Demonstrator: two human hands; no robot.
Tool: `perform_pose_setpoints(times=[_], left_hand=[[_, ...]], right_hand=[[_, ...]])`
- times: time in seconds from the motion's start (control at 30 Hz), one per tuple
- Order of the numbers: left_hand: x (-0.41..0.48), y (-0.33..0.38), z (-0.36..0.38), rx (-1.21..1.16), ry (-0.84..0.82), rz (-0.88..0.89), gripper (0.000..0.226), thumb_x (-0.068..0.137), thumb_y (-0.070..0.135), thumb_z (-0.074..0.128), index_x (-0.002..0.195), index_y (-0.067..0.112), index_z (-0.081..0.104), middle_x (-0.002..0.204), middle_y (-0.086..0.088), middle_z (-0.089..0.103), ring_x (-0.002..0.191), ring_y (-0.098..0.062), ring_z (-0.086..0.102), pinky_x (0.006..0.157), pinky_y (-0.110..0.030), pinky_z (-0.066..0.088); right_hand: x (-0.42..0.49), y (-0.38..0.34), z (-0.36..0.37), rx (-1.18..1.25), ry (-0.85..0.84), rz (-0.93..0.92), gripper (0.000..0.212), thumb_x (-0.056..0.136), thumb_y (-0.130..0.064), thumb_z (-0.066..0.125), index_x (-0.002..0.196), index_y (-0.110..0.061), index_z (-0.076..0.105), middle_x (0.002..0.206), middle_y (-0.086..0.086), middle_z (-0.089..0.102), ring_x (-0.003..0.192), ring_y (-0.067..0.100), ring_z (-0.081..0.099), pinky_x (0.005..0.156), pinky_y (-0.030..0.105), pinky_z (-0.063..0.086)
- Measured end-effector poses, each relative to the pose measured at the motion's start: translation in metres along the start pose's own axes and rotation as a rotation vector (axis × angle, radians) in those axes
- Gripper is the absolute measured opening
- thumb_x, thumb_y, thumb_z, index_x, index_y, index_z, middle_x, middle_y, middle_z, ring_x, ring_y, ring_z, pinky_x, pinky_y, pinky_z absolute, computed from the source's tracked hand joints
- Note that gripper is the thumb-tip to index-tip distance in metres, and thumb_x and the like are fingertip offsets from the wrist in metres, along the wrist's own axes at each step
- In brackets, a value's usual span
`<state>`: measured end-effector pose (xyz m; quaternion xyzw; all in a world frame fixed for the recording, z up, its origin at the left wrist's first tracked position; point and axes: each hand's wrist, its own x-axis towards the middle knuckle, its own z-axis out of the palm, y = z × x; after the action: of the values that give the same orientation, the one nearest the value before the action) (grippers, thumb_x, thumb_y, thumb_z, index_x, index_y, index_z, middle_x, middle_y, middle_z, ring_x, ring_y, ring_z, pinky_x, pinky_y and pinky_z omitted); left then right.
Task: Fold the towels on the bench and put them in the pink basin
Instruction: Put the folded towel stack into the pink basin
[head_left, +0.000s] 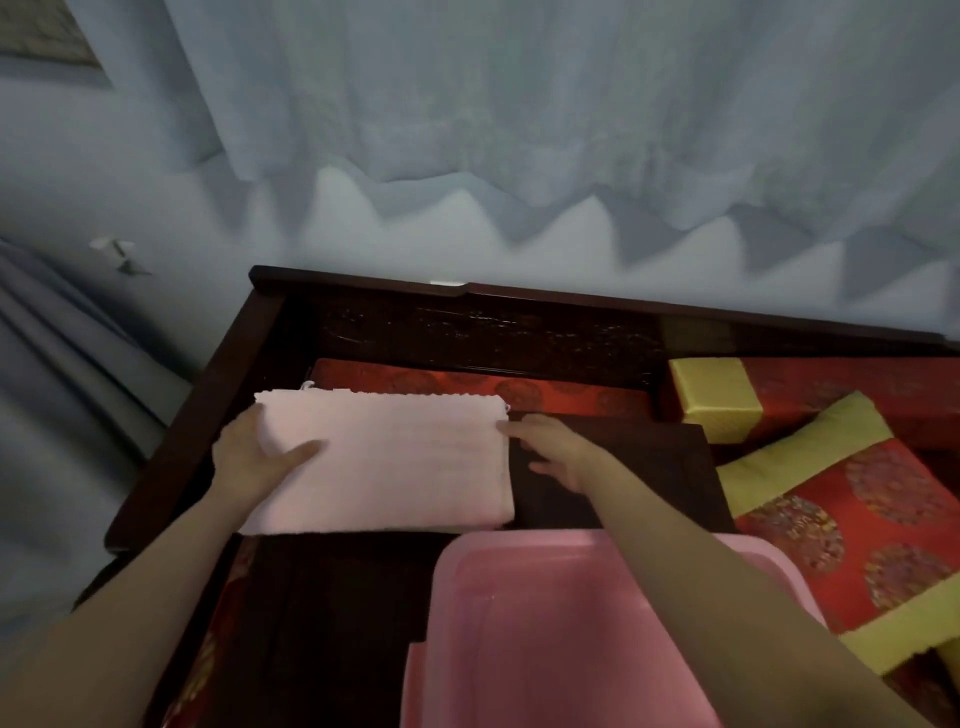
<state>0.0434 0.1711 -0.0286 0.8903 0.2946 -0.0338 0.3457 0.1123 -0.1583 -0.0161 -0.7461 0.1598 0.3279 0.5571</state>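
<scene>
A pale pink towel (395, 457), folded into a wide rectangle, lies on the dark wooden bench (571, 338). My left hand (254, 460) grips its left end, thumb on top and fingers tucked under the fold. At the towel's right edge, my right hand (558, 452) touches it with the fingertips, fingers spread over a dark board. The pink basin (467, 582) sits just in front of the towel, partly crossed by my right forearm; it looks to have nothing inside.
Red and yellow patterned cushions (857, 519) and a yellow-ended bolster (722, 395) fill the bench's right side. A red cushion (467, 382) lies behind the towel. The bench's raised back and left arm (208, 395) border the work area. A pale curtain (519, 130) hangs behind.
</scene>
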Motion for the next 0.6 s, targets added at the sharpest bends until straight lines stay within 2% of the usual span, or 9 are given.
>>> perform_pose_setpoints(times=[0.07,0.13,0.2,0.27,0.33,0.43,0.47,0.57,0.6], left_hand=[[0.022,-0.022,0.007,-0.097,-0.071,-0.091,0.113,0.053,0.062,0.081,0.143,0.015,0.032,0.146,-0.012,0.040,0.131,-0.034,0.040,0.108,-0.053,0.035],[0.045,-0.043,0.014,-0.252,-0.106,-0.212,0.116,0.040,0.067,0.083,0.136,0.016,0.040,0.133,-0.011,0.053,0.113,-0.031,0.055,0.094,-0.051,0.048],[0.047,-0.041,0.015,-0.371,-0.178,-0.291,0.086,0.055,0.051,0.085,0.123,0.010,0.053,0.118,-0.013,0.063,0.096,-0.028,0.062,0.083,-0.044,0.052],[0.051,-0.040,0.019,-0.437,-0.271,-0.362,0.064,0.065,0.044,0.081,0.114,0.008,0.061,0.108,-0.014,0.067,0.090,-0.031,0.064,0.081,-0.043,0.052],[0.058,-0.044,0.021,-0.466,-0.325,-0.415,0.060,0.066,0.045,0.080,0.111,0.008,0.062,0.105,-0.015,0.067,0.093,-0.034,0.063,0.084,-0.046,0.053],[0.062,-0.043,0.022,-0.510,-0.357,-0.427,0.055,0.068,0.042,0.080,0.109,0.008,0.063,0.103,-0.016,0.067,0.092,-0.035,0.063,0.079,-0.043,0.053],[0.064,-0.045,0.023,-0.524,-0.370,-0.426,0.053,0.069,0.041,0.079,0.108,0.009,0.063,0.102,-0.016,0.067,0.092,-0.034,0.063,0.077,-0.042,0.053],[0.070,-0.044,0.021,-0.521,-0.390,-0.430,0.052,0.068,0.039,0.080,0.106,0.009,0.063,0.102,-0.016,0.067,0.093,-0.035,0.063,0.075,-0.040,0.053],[0.071,-0.043,0.020,-0.516,-0.393,-0.435,0.051,0.068,0.039,0.080,0.105,0.008,0.063,0.101,-0.016,0.067,0.092,-0.034,0.063,0.073,-0.039,0.052]], right_hand=[[0.022,0.005,0.015,0.024,-0.045,0.037,0.056,0.088,-0.023,0.063,0.138,-0.012,0.041,0.135,-0.001,0.050,0.127,0.020,0.044,0.104,0.037,0.033],[0.041,0.008,0.026,0.061,-0.082,0.063,0.050,0.089,-0.011,0.060,0.137,-0.009,0.043,0.135,0.008,0.053,0.115,0.021,0.052,0.089,0.030,0.042],[0.055,0.014,0.031,0.097,-0.091,0.095,0.051,0.088,-0.008,0.062,0.135,-0.007,0.044,0.131,0.012,0.057,0.105,0.022,0.057,0.087,0.034,0.047],[0.064,0.017,0.035,0.093,-0.064,0.132,0.058,0.082,-0.015,0.071,0.134,-0.008,0.045,0.120,0.009,0.063,0.102,0.023,0.061,0.092,0.039,0.048],[0.073,0.014,0.038,0.098,-0.031,0.162,0.067,0.077,-0.020,0.077,0.133,-0.006,0.044,0.106,0.006,0.063,0.098,0.023,0.062,0.090,0.042,0.050],[0.076,0.010,0.032,0.117,-0.008,0.204,0.078,0.070,-0.019,0.083,0.130,-0.001,0.036,0.104,0.007,0.059,0.095,0.024,0.060,0.085,0.043,0.051],[0.076,0.008,0.030,0.122,-0.012,0.212,0.078,0.064,-0.020,0.087,0.122,0.001,0.039,0.105,0.007,0.062,0.094,0.023,0.062,0.085,0.044,0.052],[0.088,0.017,0.025,0.168,-0.057,0.284,0.114,0.030,-0.027,0.099,0.130,-0.004,0.050,0.110,0.011,0.070,0.099,0.027,0.069,0.090,0.048,0.054],[0.090,0.020,0.025,0.205,-0.078,0.300,0.110,0.025,-0.027,0.099,0.125,-0.006,0.057,0.109,0.011,0.072,0.100,0.028,0.068,0.093,0.047,0.052]])
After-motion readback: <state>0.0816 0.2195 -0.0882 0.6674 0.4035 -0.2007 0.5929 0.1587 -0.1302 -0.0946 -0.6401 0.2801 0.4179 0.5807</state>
